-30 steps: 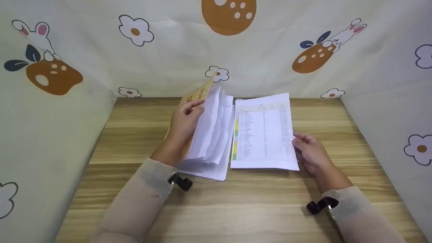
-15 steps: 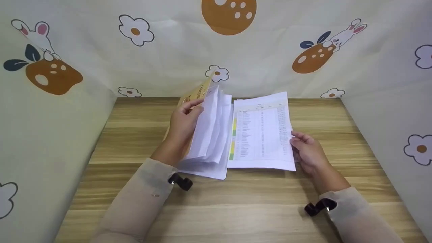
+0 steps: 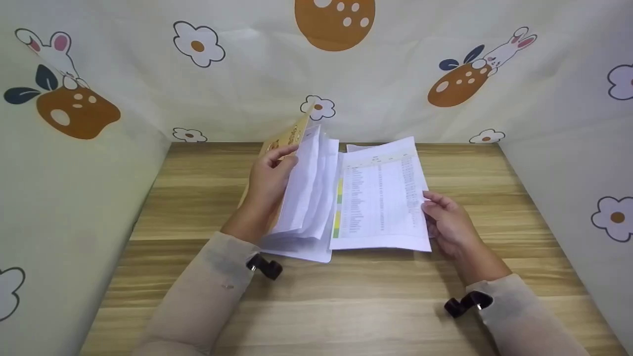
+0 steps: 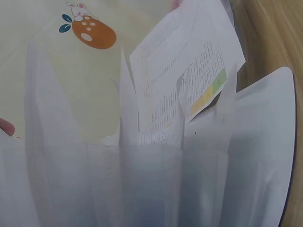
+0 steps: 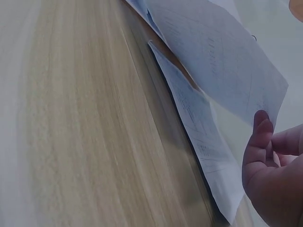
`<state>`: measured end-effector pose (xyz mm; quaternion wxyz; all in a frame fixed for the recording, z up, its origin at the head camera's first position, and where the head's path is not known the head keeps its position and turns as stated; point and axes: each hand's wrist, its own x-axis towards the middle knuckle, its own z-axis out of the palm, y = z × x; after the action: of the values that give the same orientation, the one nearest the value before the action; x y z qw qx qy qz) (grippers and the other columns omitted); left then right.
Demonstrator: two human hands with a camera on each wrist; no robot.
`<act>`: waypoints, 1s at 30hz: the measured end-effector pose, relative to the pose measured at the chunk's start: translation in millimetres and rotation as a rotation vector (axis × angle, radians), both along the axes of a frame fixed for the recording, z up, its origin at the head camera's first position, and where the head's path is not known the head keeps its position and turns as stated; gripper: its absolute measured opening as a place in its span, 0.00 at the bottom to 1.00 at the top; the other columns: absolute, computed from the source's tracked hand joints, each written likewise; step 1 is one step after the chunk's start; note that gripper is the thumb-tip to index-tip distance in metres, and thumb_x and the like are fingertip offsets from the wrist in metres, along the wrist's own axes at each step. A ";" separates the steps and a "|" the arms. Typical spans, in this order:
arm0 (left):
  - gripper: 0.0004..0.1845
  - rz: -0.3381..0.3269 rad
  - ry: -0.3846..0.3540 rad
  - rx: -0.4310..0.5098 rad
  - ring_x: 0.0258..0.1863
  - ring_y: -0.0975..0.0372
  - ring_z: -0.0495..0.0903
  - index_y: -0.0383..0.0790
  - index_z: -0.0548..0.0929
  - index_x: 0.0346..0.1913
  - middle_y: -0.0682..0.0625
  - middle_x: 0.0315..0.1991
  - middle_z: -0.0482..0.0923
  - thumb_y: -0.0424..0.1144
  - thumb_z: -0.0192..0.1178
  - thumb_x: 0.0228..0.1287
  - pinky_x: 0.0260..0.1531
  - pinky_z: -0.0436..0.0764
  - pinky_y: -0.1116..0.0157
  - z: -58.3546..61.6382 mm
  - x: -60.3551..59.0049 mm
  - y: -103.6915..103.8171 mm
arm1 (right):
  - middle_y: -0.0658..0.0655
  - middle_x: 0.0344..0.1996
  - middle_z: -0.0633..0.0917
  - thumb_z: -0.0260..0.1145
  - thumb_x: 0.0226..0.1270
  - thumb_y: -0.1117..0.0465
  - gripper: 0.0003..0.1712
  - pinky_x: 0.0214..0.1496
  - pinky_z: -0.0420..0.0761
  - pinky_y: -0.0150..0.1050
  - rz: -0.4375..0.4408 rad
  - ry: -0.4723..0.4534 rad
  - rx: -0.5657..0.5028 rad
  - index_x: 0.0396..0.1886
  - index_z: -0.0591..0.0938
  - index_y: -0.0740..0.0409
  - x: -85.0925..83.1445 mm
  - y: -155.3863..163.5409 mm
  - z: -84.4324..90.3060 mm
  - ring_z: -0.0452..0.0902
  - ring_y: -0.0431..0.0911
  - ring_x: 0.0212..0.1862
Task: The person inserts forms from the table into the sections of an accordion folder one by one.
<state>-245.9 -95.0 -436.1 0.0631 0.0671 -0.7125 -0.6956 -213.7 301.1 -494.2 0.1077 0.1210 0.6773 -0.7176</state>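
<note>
A folder (image 3: 292, 133) with a yellow-brown printed cover stands partly open at the middle of the table, its white inner leaves fanned out. My left hand (image 3: 269, 180) grips the cover and front leaves, thumb on the inner side. In the left wrist view, translucent pockets (image 4: 147, 184) spread upward. My right hand (image 3: 452, 220) pinches the right edge of a printed sheet (image 3: 378, 198), thumb on the near face. The sheet is tilted, with a yellow and green strip along its left edge, which overlaps the folder's inner leaves. Beneath it, another printed sheet (image 5: 203, 137) shows in the right wrist view.
The wood-grain table (image 3: 376, 301) runs back to a cream cloth backdrop (image 3: 257, 74) with rabbits, oranges and flowers. Cloth also hangs at both sides. Black wrist mounts (image 3: 264, 267) sit on both sleeves.
My right hand has moved a little left with the printed sheet, bringing its left edge over the folder's leaves. The left hand and folder have barely moved.
</note>
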 end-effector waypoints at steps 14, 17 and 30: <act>0.20 -0.008 -0.035 0.036 0.51 0.44 0.81 0.48 0.88 0.63 0.48 0.45 0.81 0.43 0.64 0.72 0.54 0.83 0.51 1.3 1.5 1.5 | 0.46 0.44 0.78 0.55 0.84 0.65 0.24 0.46 0.88 0.36 0.002 0.022 -0.085 0.75 0.70 0.59 2.7 -13.2 1.9 0.84 0.38 0.44; 0.19 -0.013 -0.048 0.039 0.53 0.45 0.81 0.49 0.89 0.63 0.48 0.47 0.81 0.43 0.63 0.72 0.55 0.83 0.52 2.5 1.8 1.9 | 0.46 0.43 0.79 0.56 0.84 0.65 0.23 0.47 0.88 0.36 -0.011 0.029 -0.108 0.74 0.71 0.58 3.2 -13.0 2.9 0.84 0.38 0.44; 0.20 -0.018 -0.059 0.016 0.52 0.48 0.81 0.49 0.88 0.63 0.48 0.51 0.82 0.43 0.62 0.72 0.52 0.83 0.55 1.5 2.0 1.8 | 0.46 0.41 0.81 0.53 0.84 0.67 0.20 0.46 0.88 0.36 -0.002 0.024 -0.099 0.70 0.72 0.58 3.4 -15.8 -2.5 0.85 0.38 0.43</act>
<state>-243.9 -93.2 -434.7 0.0354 0.0817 -0.7089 -0.6997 -210.3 285.3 -496.7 0.1048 0.1075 0.6420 -0.7518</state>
